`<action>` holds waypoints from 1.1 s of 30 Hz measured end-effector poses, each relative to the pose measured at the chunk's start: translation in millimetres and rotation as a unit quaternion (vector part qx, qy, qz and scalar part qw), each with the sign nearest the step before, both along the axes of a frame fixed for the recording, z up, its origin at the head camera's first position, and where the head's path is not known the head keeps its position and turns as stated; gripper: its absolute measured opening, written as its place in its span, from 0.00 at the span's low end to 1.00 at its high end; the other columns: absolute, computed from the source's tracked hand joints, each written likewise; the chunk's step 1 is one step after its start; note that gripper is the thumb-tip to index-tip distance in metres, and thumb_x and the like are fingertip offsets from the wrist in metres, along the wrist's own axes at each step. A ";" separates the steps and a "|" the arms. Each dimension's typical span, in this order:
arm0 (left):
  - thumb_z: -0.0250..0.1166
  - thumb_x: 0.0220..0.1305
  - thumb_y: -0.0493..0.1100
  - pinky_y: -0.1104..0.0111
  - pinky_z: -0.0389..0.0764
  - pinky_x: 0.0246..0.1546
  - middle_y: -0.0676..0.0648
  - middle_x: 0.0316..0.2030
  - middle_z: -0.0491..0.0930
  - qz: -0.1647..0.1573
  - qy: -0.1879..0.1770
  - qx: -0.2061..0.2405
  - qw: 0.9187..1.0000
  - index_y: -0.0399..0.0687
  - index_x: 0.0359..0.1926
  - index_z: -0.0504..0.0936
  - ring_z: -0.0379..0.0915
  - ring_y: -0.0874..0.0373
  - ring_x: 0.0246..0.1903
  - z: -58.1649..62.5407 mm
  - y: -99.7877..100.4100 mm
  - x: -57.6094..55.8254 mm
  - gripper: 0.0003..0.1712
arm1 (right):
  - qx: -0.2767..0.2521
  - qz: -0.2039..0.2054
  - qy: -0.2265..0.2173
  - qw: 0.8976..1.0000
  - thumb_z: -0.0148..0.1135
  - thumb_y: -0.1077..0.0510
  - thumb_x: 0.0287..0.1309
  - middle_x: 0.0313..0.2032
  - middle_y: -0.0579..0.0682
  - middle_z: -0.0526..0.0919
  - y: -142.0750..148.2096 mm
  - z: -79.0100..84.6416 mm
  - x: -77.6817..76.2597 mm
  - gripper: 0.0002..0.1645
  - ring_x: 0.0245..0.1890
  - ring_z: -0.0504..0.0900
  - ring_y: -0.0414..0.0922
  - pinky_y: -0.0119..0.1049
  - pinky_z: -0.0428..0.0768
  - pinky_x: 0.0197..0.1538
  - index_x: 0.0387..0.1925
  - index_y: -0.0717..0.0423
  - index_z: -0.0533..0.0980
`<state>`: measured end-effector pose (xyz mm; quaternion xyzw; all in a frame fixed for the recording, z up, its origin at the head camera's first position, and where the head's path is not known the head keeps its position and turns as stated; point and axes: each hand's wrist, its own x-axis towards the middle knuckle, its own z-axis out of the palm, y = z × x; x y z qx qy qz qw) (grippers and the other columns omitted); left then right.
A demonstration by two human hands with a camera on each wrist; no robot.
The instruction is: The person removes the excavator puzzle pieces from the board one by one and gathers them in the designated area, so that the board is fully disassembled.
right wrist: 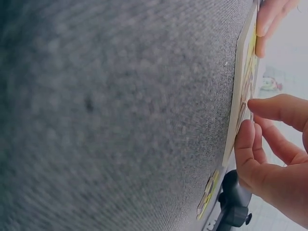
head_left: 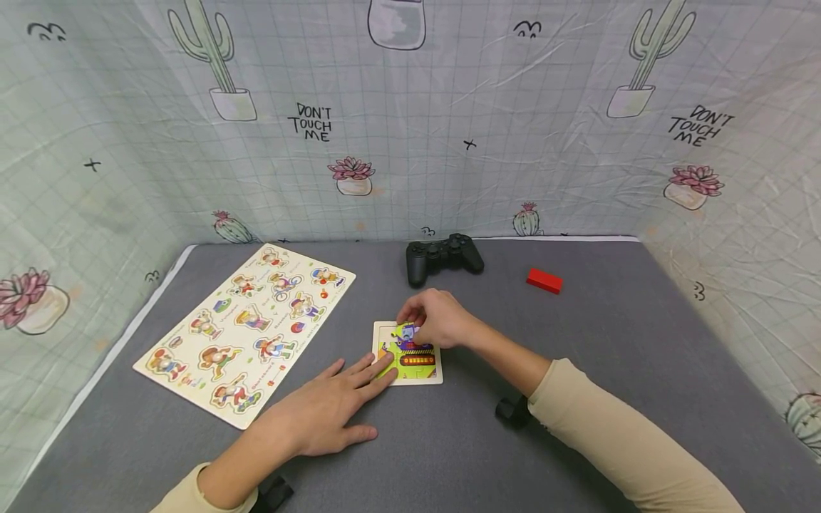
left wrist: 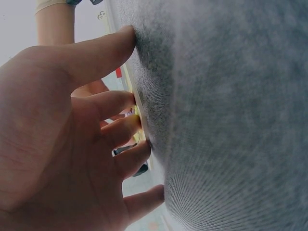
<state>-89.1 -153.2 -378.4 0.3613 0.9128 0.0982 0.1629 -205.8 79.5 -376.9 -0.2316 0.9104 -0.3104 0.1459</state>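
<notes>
A small wooden jigsaw puzzle (head_left: 420, 372) with a pale frame lies on the grey cloth, showing a purple and orange vehicle on yellow-green. Bare wood shows in its upper left part. My left hand (head_left: 330, 410) lies spread, with straight fingertips resting on the puzzle's left side. Over its upper right part, my right hand (head_left: 439, 318) pinches a yellow-green and purple puzzle piece (head_left: 405, 331) between thumb and fingers. In the right wrist view, the thumb and fingertips are close to the board's surface; the piece is mostly hidden there.
A large board with cartoon children (head_left: 250, 320) lies at the left. Behind the puzzle sits a black game controller (head_left: 442, 258); a red block (head_left: 544, 281) is farther right. In the right wrist view a loose yellow-edged flat piece (right wrist: 208, 195) lies near the controller.
</notes>
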 end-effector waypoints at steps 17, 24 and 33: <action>0.65 0.72 0.60 0.38 0.56 0.77 0.52 0.84 0.46 0.003 -0.010 -0.001 1.000 0.53 0.83 0.57 0.46 0.47 0.82 1.0 0.5 -0.9 0.47 | -0.059 -0.017 -0.048 0.997 0.75 0.71 0.50 0.38 0.47 0.88 24.5 2.5 -2.4 0.17 0.37 0.83 0.40 0.33 0.84 0.44 0.43 0.54 0.88; 0.65 0.72 0.60 0.37 0.56 0.77 0.51 0.84 0.46 0.003 -0.012 0.002 1.000 0.53 0.83 0.57 0.46 0.47 0.82 1.5 0.6 -0.7 0.47 | -0.079 -0.026 -0.062 0.995 0.76 0.70 0.52 0.41 0.49 0.88 41.7 6.3 -0.4 0.17 0.39 0.83 0.42 0.33 0.84 0.43 0.45 0.56 0.88; 0.65 0.72 0.60 0.37 0.56 0.76 0.51 0.84 0.46 0.000 -0.009 0.003 1.000 0.53 0.83 0.57 0.46 0.47 0.82 1.6 0.1 -0.4 0.47 | -0.084 -0.038 -0.072 0.993 0.73 0.72 0.53 0.43 0.51 0.88 64.8 8.1 0.4 0.18 0.40 0.82 0.45 0.34 0.84 0.43 0.46 0.57 0.87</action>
